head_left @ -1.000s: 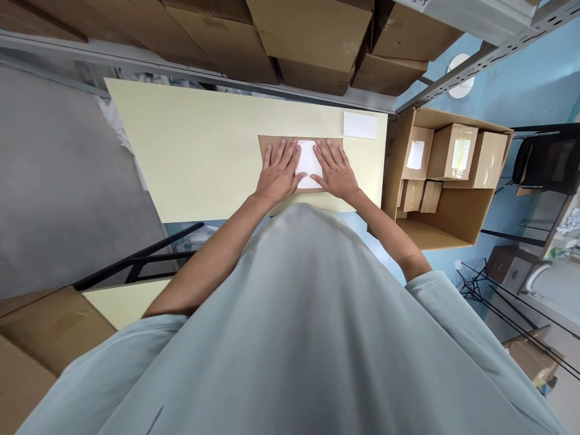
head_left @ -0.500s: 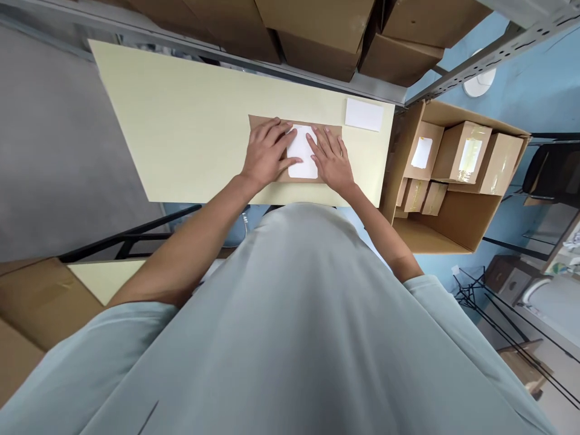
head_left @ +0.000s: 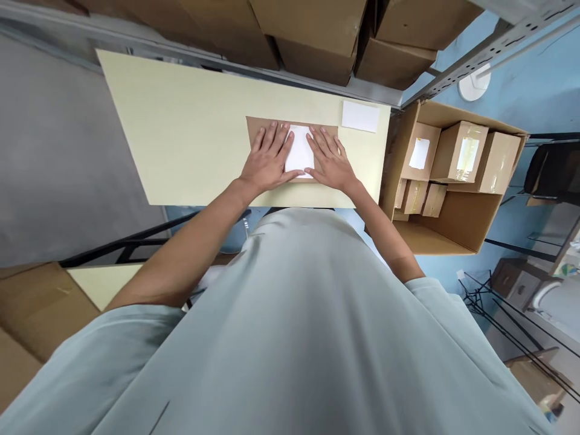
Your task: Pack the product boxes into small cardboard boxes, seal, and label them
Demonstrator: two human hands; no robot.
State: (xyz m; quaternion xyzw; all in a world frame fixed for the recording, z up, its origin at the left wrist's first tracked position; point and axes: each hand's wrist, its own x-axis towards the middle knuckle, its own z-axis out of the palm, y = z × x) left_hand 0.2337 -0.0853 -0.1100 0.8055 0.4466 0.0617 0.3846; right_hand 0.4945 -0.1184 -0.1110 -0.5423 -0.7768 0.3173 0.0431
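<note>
A white label [head_left: 299, 148] lies on a flat piece of brown cardboard [head_left: 327, 129] on the pale yellow tabletop [head_left: 190, 133]. My left hand [head_left: 269, 156] rests flat over the label's left edge and the cardboard, fingers stretched out. On the opposite side, my right hand [head_left: 333, 159] lies with spread fingers across the cardboard and the label's right edge. Both thumbs point inward near the label's lower edge. Parts of the label's sides are hidden under the fingers.
A white rectangular stack or card [head_left: 360, 116] lies at the tabletop's far right corner. To the right stands an open carton [head_left: 462, 238] with several smaller taped boxes inside. Brown boxes [head_left: 312, 30] line a metal shelf behind the table. Another carton [head_left: 45, 302] is at the lower left.
My left fingers have straightened and flattened on the cardboard. My right thumb has moved down toward the label's lower edge, and both thumbs are now closer together.
</note>
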